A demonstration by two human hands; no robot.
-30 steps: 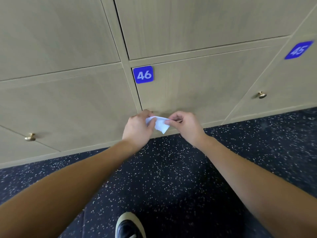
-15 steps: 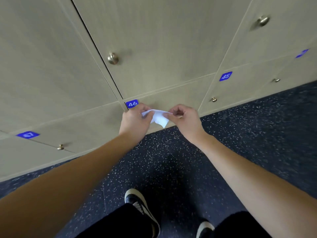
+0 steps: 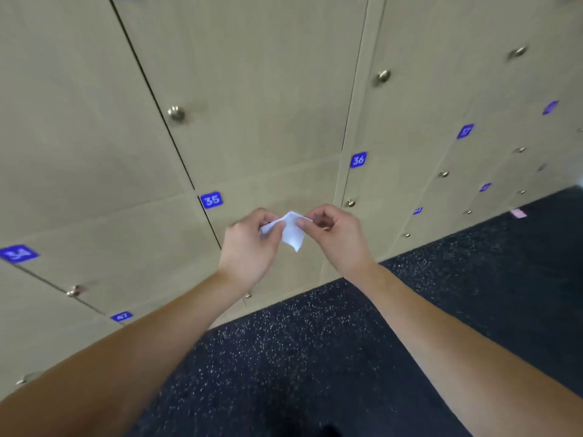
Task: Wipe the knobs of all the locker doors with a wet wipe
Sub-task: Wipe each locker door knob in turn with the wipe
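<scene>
Near the middle of the frame, both bare hands hold one small crumpled white wet wipe (image 3: 291,230) between them. The left hand (image 3: 249,244) has its fingers curled, pinching the wipe's left end between thumb and forefinger; the right hand (image 3: 336,234) pinches the upper right edge in the same way, with its other fingers curled in loosely. A loose corner of the wipe hangs down between the two hands. The wipe is held in the air in front of the lockers — it touches no knob.

Behind the hands, a wall of beige wood-grain locker doors (image 3: 258,89) fills the upper and left parts of the frame. Each door carries a small round brass-coloured metal knob: one in the upper left centre (image 3: 176,113), one in the upper right (image 3: 382,76), another further right (image 3: 517,52), and a small one just to the right of the right hand (image 3: 350,203). At the lower left sits another knob (image 3: 73,291). Blue square number plates mark the doors — "35" (image 3: 211,200) just up and left of the hands, "36" (image 3: 358,159) to the upper right, "47" (image 3: 121,316) at the lower left; the other plates are too blurred to read.

A dark speckled rubber floor (image 3: 315,357) covers the lower right, with a small pink scrap (image 3: 518,213) lying on it at the far right edge.
</scene>
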